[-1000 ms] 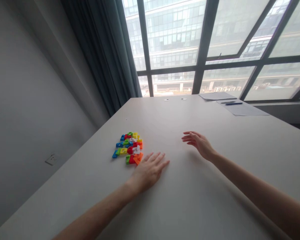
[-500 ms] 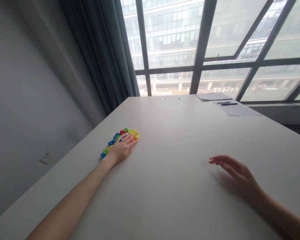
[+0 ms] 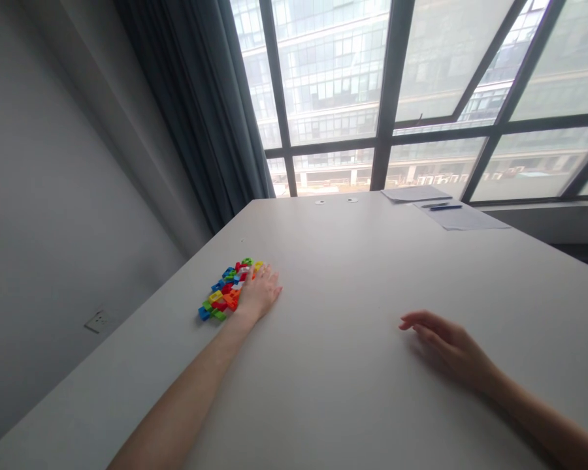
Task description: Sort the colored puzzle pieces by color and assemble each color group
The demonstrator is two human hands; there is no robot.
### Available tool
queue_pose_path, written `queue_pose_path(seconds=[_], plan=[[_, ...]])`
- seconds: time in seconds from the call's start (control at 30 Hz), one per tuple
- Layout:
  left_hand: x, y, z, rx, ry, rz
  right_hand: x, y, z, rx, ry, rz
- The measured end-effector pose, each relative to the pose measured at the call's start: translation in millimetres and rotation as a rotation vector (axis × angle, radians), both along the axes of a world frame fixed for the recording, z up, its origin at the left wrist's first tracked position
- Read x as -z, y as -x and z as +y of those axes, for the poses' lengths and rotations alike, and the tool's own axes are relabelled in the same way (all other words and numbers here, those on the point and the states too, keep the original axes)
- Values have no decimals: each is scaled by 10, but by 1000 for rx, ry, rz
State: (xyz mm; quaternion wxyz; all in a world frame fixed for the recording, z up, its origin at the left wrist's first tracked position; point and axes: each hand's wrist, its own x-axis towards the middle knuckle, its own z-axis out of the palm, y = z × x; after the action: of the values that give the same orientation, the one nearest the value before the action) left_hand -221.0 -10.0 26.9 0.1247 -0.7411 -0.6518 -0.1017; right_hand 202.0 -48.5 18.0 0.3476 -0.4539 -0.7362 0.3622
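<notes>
A pile of small colourful plastic building blocks [image 3: 232,297] lies on the white table, in blue, green, red, orange, yellow and white. My left hand [image 3: 259,292] rests palm down over the right side of this pile, its fingers spread and pointing away from me. It covers some of the blocks, and what lies under the palm is hidden. A yellow block [image 3: 259,266] peeks out beyond the fingertips. Well to the right, my right hand [image 3: 443,339] hovers low over or touches the tabletop, fingers loosely stretched toward the left and nothing in them.
The white table [image 3: 333,261] reaches to the window. At its far right are sheets of paper [image 3: 475,219] with a dark pen [image 3: 445,207] on them. Two round cable-hole covers [image 3: 320,202] sit near the far edge. A dark curtain [image 3: 196,111] and wall border the left.
My left hand has slid to the right across the pile, uncovering red and orange blocks. My right hand has shifted slightly left. The view has tilted a little.
</notes>
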Motion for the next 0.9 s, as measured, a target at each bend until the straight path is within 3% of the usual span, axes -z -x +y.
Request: queue_pose_path(seconds=[0.13,0.27,0.37,0.47,0.6,0.9], plan=[[9,12,-19,-107,-75,-20,20,-12,15,-21,10,15],[70,-235,-212,-192,-56,-93,15,-14,13,-20,-21,-10],[153,-524,-389,-67,8,-130,31,-12,5,34,-89,-98],[210,-696,-507,87,15,-169,85,1,-1,37,-250,-207],[219,-701,-538,60,24,-226,167,15,-16,-19,-414,-399],[149,-697,-555,131,90,-297,199,24,-23,-54,-389,-600]])
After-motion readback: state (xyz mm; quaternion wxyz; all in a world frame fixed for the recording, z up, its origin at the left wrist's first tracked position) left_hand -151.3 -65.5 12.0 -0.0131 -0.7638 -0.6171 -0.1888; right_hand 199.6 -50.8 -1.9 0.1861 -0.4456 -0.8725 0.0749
